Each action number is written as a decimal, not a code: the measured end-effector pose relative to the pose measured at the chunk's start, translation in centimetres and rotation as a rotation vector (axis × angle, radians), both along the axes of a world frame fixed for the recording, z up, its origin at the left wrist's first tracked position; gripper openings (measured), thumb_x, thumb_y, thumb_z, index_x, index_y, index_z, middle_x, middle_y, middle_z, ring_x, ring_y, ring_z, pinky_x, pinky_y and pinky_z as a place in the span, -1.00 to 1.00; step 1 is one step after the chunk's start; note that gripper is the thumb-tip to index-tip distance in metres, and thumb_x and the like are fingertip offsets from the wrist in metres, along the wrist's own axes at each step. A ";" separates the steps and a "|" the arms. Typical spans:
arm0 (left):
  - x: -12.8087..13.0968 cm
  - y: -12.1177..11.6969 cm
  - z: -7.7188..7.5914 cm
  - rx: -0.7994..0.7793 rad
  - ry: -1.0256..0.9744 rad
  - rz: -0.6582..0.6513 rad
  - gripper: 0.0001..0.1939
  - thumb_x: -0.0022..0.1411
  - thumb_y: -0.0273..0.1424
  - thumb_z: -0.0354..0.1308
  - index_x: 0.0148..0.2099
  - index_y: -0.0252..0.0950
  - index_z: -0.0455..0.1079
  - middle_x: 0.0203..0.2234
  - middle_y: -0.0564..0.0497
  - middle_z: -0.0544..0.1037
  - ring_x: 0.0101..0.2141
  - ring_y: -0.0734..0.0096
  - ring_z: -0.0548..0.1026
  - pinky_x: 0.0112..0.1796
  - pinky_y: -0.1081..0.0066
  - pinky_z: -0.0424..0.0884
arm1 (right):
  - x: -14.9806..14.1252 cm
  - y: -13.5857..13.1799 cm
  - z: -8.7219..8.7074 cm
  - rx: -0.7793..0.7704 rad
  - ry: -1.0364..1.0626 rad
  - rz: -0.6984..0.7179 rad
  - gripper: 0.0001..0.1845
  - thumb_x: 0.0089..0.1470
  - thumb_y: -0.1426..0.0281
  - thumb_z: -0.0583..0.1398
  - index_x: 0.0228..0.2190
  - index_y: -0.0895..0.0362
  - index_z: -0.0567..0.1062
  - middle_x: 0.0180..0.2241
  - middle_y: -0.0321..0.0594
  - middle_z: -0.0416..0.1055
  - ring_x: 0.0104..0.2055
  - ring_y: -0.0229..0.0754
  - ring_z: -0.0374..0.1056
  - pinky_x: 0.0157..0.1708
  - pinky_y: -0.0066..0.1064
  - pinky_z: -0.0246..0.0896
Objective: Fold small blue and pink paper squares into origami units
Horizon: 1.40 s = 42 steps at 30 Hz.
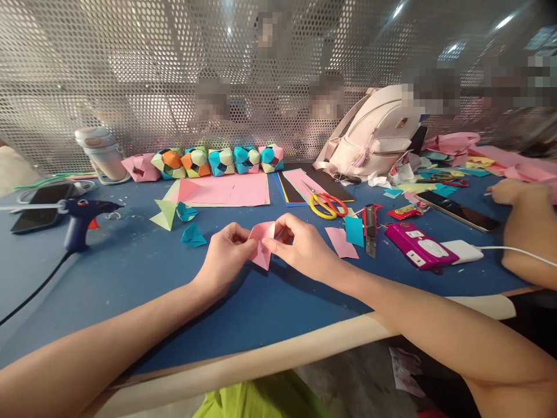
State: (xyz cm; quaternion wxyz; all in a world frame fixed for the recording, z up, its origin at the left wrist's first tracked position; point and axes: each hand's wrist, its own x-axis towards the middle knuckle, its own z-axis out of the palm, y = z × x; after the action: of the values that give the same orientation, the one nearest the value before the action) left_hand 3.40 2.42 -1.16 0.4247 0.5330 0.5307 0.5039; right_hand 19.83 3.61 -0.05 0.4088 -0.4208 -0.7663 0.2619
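Observation:
Both my hands meet over the blue table (130, 273) and pinch a small folded pink paper piece (262, 241). My left hand (226, 255) grips its left edge with thumb and fingers closed. My right hand (300, 244) pinches its right side and top. The paper is held just above the table surface. Folded green (164, 213) and blue (192, 235) paper pieces lie to the left of my hands.
A row of coloured paper cubes (217, 161) stands at the back, pink sheets (226, 190) in front. Scissors (326, 204), a utility knife (369, 229), a magenta power strip (418, 245) and a backpack (374, 136) lie right. A glue gun (78, 217) stands left. Another person's arm (528, 232) rests far right.

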 end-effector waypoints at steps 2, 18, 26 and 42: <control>0.2 -0.1 -0.1 -0.020 -0.036 0.004 -0.85 -0.08 -0.41 0.20 -0.51 -0.31 0.27 -0.63 0.15 0.35 -0.54 0.54 0.28 -0.48 0.49 0.19 | -0.2 -0.1 -0.3 0.056 -0.002 0.006 -0.84 0.02 0.38 0.14 -0.51 0.11 0.24 -0.53 -0.35 0.28 -0.51 -0.32 0.20 -0.48 -0.46 0.15; 0.4 -0.7 -0.1 -0.176 -0.205 -0.047 -0.89 -0.13 -0.48 0.17 -0.50 -0.33 0.28 -0.64 0.17 0.28 -0.57 0.62 0.17 -0.52 0.52 0.08 | -0.2 0.4 -1.2 0.431 -0.019 0.061 -0.84 0.11 0.51 0.11 -0.49 0.12 0.27 -0.50 -0.31 0.26 -0.46 -0.32 0.22 -0.42 -0.48 0.19; 0.5 -0.8 0.1 -0.206 -0.273 -0.098 -0.81 -0.09 -0.41 0.23 -0.50 -0.32 0.25 -0.61 0.13 0.31 -0.53 0.56 0.25 -0.46 0.48 0.14 | 0.2 0.4 -1.6 0.666 -0.083 0.206 -0.79 0.09 0.64 0.05 -0.31 0.14 0.40 -0.32 -0.16 0.39 -0.30 -0.29 0.37 -0.30 -0.46 0.33; 0.3 -0.7 0.2 -0.154 -0.338 -0.126 -0.77 -0.08 -0.35 0.28 -0.48 -0.33 0.28 -0.60 0.13 0.35 -0.52 0.56 0.29 -0.41 0.48 0.21 | 0.3 0.1 -1.3 0.627 -0.046 0.279 -0.75 0.12 0.57 0.06 -0.22 0.24 0.50 -0.24 -0.03 0.41 -0.24 -0.25 0.38 -0.25 -0.43 0.37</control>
State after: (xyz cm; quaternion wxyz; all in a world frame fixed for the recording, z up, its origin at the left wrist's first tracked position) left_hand 3.74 1.69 -1.01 0.5781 0.4390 0.4544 0.5164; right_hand 20.18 3.73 -1.38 0.4609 -0.1714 -0.8689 0.0572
